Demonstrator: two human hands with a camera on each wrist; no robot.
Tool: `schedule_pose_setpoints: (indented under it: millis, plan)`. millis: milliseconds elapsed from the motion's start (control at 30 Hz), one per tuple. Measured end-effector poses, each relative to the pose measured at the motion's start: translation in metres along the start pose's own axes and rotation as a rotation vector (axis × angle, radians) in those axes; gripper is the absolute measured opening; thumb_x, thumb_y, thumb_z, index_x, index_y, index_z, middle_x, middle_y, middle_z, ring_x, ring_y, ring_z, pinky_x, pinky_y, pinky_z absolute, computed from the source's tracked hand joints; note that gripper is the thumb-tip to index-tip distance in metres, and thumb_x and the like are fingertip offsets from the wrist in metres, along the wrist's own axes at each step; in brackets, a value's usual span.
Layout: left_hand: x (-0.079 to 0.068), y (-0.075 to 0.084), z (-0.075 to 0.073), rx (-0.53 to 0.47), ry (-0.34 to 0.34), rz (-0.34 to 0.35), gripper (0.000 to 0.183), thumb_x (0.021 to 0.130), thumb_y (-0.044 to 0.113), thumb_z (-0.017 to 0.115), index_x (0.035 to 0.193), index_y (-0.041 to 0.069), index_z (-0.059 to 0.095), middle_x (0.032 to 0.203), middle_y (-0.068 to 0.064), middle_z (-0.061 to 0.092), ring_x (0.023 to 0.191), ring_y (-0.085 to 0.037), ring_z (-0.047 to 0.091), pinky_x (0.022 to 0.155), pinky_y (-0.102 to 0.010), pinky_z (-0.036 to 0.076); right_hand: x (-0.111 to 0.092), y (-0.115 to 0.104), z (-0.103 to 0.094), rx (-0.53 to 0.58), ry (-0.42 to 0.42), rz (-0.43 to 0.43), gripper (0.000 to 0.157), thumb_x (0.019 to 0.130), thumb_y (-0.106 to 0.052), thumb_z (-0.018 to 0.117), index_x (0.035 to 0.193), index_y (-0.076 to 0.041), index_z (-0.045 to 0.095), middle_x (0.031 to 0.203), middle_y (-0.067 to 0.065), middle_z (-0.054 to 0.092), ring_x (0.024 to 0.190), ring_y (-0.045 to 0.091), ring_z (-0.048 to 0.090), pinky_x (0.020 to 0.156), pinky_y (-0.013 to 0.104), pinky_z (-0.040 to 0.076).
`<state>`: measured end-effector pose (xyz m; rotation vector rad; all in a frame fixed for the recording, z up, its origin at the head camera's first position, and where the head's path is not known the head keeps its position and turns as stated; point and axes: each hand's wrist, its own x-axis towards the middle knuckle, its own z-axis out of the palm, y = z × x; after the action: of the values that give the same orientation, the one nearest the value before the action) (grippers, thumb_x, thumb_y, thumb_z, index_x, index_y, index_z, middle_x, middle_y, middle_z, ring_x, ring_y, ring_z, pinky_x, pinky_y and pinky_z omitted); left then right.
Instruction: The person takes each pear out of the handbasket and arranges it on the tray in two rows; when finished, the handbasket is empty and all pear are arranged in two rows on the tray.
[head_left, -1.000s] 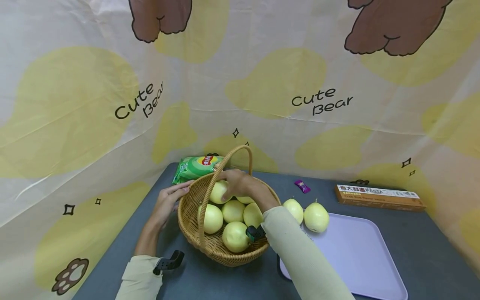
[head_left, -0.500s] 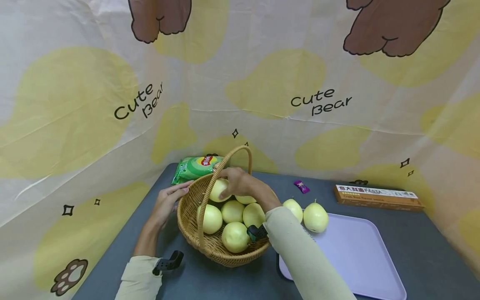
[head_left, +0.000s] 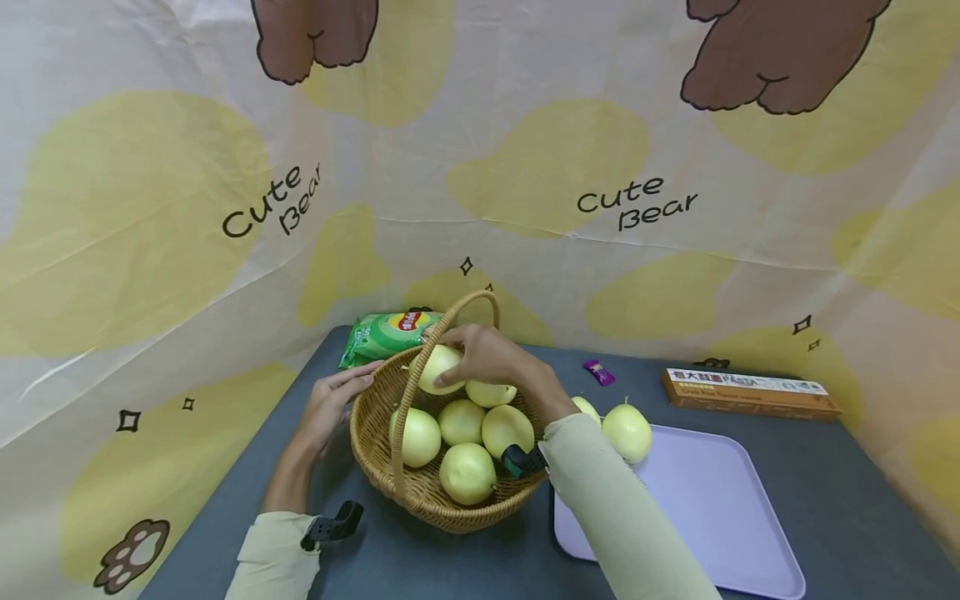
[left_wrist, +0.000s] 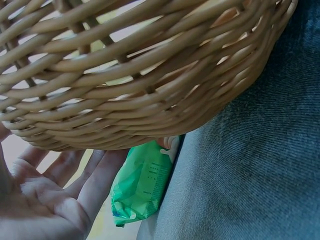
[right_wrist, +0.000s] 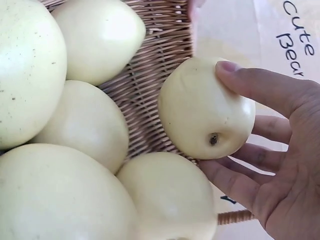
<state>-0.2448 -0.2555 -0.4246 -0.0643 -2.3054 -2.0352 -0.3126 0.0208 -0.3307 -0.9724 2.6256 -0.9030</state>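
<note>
My right hand (head_left: 491,362) grips a pale yellow-green pear (head_left: 437,369) at the back of the wicker basket (head_left: 364,433), under its arched handle. In the right wrist view, thumb and fingers curl round opposite sides of that pear (right_wrist: 195,105), raised beside the other pears. Several more pears (head_left: 468,474) lie in the basket. My left hand (head_left: 330,408) touches the basket's left rim with fingers extended. From the left wrist, the palm (left_wrist: 45,200) faces the woven wall (left_wrist: 150,100), which hides the fingertips.
A green chip bag (head_left: 386,335) lies behind the basket. To the right are a lilac tray (head_left: 720,500) with pears (head_left: 627,432) at its back left corner, a purple-wrapped candy (head_left: 599,372) and a brown pasta box (head_left: 750,394). Patterned cloth walls (head_left: 525,167) enclose the table.
My right hand has lifted the gripped pear up and slightly right from the others in the basket. The left hand keeps its place at the rim.
</note>
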Motion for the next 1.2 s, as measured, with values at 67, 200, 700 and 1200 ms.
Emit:
schedule_pose_setpoints:
  millis: [67, 200, 700, 1200]
  plan:
    - [0.0, 0.0, 0.0, 0.0, 0.0, 0.003, 0.048, 0.109, 0.03, 0.061, 0.149, 0.004, 0.062, 0.146, -0.024, 0.062, 0.107, -0.007, 0.072, 0.087, -0.035, 0.064, -0.004, 0.0, -0.003, 0.004, 0.018, 0.007, 0.061, 0.086, -0.034, 0.091, 0.142, -0.02, 0.069, 0.132, -0.001, 0.072, 0.1, 0.012, 0.066, 0.088, 0.03, 0.055]
    - [0.0, 0.0, 0.0, -0.004, -0.004, 0.006, 0.048, 0.109, 0.03, 0.061, 0.149, 0.004, 0.061, 0.146, -0.023, 0.062, 0.108, -0.008, 0.072, 0.087, -0.035, 0.064, -0.011, -0.001, -0.01, 0.032, 0.036, -0.003, 0.06, 0.084, -0.032, 0.092, 0.138, -0.015, 0.072, 0.116, -0.001, 0.076, 0.091, 0.011, 0.068, 0.083, 0.029, 0.057]
    - [-0.001, 0.001, 0.0, -0.002, 0.0, 0.001, 0.048, 0.109, 0.03, 0.061, 0.149, 0.003, 0.061, 0.147, -0.023, 0.061, 0.105, -0.007, 0.073, 0.084, -0.034, 0.064, -0.04, -0.001, -0.026, -0.02, 0.106, -0.018, 0.054, 0.083, -0.033, 0.092, 0.13, -0.013, 0.073, 0.118, 0.001, 0.076, 0.097, 0.015, 0.069, 0.083, 0.031, 0.058]
    - [-0.001, 0.0, -0.001, -0.007, -0.006, 0.012, 0.049, 0.109, 0.03, 0.061, 0.15, 0.002, 0.06, 0.145, -0.02, 0.064, 0.105, -0.006, 0.073, 0.084, -0.034, 0.064, -0.073, 0.002, -0.027, 0.043, 0.149, 0.025, 0.061, 0.083, -0.035, 0.091, 0.135, -0.011, 0.071, 0.118, 0.003, 0.074, 0.103, 0.017, 0.068, 0.089, 0.037, 0.058]
